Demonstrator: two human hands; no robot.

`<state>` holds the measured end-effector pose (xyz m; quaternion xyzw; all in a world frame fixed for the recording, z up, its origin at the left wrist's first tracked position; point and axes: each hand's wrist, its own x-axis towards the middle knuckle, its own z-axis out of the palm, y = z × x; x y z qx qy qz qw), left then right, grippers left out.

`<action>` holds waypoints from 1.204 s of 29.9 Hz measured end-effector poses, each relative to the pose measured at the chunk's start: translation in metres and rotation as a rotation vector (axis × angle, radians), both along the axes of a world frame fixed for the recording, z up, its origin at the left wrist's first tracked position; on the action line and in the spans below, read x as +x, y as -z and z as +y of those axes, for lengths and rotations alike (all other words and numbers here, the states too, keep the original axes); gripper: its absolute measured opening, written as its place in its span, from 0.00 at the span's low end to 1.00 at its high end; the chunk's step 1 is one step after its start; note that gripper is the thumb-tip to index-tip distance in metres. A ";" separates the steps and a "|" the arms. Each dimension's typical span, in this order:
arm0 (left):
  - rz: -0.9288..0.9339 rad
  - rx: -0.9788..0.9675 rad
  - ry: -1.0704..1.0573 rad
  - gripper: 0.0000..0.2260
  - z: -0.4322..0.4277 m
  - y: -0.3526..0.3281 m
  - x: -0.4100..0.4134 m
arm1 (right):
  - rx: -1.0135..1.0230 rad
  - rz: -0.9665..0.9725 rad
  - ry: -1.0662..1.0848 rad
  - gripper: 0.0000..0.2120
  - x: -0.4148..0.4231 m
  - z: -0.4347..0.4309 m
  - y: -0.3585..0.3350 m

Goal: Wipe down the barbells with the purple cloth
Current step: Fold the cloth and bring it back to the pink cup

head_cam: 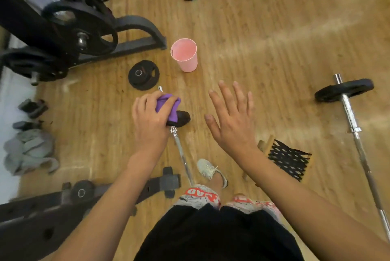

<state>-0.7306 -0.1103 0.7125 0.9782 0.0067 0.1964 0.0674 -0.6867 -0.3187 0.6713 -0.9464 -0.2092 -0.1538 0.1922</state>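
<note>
My left hand [150,117] clamped the crumpled purple cloth [165,102] on the short chrome barbell [179,146]
My right hand [231,117] hovered, fingers spread apart

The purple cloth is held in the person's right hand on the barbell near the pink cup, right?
Wrong hand. The head view shows the left hand gripping the purple cloth on the barbell near the pink cup; the right hand is open, holding nothing.
</note>
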 end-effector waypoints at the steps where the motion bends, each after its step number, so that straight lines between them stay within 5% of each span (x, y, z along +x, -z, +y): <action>1: 0.013 -0.005 -0.012 0.18 0.009 0.000 0.007 | 0.002 -0.005 -0.012 0.25 0.011 0.006 0.002; 22: 0.087 -0.066 -0.255 0.21 0.086 0.033 0.241 | -0.074 0.051 -0.246 0.25 0.297 0.092 0.028; 36: 0.115 -0.417 -0.689 0.26 0.073 0.096 0.479 | -0.171 0.090 -0.498 0.26 0.552 0.132 0.052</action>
